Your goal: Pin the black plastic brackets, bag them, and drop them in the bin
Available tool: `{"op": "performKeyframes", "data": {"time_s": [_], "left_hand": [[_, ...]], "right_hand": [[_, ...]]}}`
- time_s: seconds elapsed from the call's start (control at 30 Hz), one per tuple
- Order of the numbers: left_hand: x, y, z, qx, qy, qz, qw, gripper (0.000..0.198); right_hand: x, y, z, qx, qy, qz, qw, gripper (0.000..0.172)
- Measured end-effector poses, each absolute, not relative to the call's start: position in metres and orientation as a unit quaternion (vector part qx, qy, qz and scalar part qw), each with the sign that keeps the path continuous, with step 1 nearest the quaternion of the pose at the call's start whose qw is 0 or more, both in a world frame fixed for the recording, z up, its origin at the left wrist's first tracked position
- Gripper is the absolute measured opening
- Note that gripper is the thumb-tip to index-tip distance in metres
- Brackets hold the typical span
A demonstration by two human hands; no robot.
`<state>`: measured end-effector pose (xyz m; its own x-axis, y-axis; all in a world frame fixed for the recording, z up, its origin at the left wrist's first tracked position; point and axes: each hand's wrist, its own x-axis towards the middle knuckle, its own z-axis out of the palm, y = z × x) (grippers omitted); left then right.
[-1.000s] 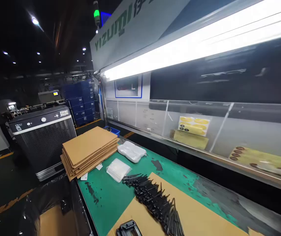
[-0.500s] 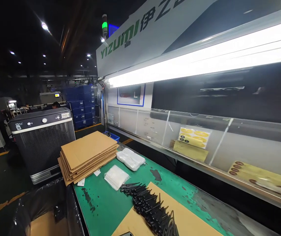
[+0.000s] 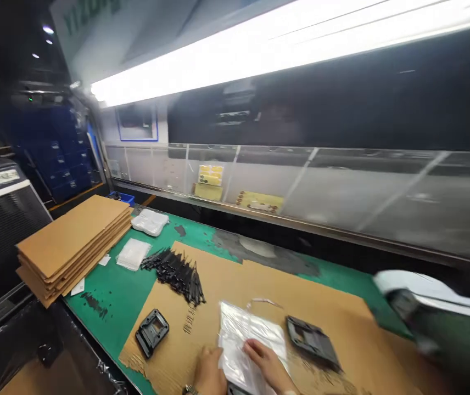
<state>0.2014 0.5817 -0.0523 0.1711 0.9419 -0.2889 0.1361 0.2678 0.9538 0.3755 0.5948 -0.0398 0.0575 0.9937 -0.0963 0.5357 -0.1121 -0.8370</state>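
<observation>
- Far left of the hands: a stack of flat brown corrugated cardboard sheets [image 3: 72, 247], on a green work mat [image 3: 109, 310].
- Up and left of the hands: a flat pack of clear plastic bags [image 3: 133, 254], and behind it a white plastic-wrapped bundle [image 3: 150, 221].
- Left of the hands: a square black plastic frame [image 3: 151, 332] and a heap of thin black plastic strips [image 3: 175, 276], both on a brown cardboard sheet [image 3: 169, 340].
- Centre: the left hand [image 3: 209, 373], wearing a wristwatch [image 3: 189, 390], and the right hand [image 3: 266, 365], closed on opposite edges of a crinkled clear plastic bag [image 3: 247, 343]. The bag lies on the cardboard sheet between the hands.
- Right of the hands: a dark grey rectangular plastic frame [image 3: 312, 341], lying flat on the same sheet.
- Far right: a white and dark object [image 3: 428, 296], too blurred to identify.
</observation>
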Motion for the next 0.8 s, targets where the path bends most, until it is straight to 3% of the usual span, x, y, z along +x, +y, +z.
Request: {"op": "performKeyframes", "data": {"time_s": [0.07, 0.33, 0.43, 0.53, 0.6, 0.73, 0.8], "left_hand": [[0.203, 0.584, -0.061, 0.582, 0.54, 0.29, 0.535, 0.036], [0.204, 0.591, -0.065, 0.652, 0.506, 0.205, 0.525, 0.041], [0.207, 0.592, -0.046, 0.658, 0.523, 0.27, 0.47, 0.049], [0.213, 0.598, -0.015, 0.682, 0.467, 0.371, 0.424, 0.069], [0.218, 0.605, 0.005, 0.707, 0.391, 0.362, 0.466, 0.073], [0.219, 0.615, 0.019, 0.703, 0.328, 0.244, 0.582, 0.045], [0.215, 0.616, 0.016, 0.681, 0.336, 0.227, 0.609, 0.043]], "right_hand": [[0.377, 0.596, -0.028, -0.629, -0.483, 0.476, 0.382, 0.044], [0.389, 0.594, -0.005, -0.583, -0.333, 0.554, 0.493, 0.056], [0.387, 0.587, 0.009, -0.548, -0.313, 0.575, 0.52, 0.059], [0.377, 0.576, 0.024, -0.521, -0.311, 0.612, 0.508, 0.056], [0.367, 0.568, 0.031, -0.503, -0.318, 0.631, 0.497, 0.053], [0.355, 0.55, 0.038, -0.494, -0.286, 0.64, 0.515, 0.053], [0.356, 0.538, 0.038, -0.496, -0.276, 0.651, 0.505, 0.055]]}}
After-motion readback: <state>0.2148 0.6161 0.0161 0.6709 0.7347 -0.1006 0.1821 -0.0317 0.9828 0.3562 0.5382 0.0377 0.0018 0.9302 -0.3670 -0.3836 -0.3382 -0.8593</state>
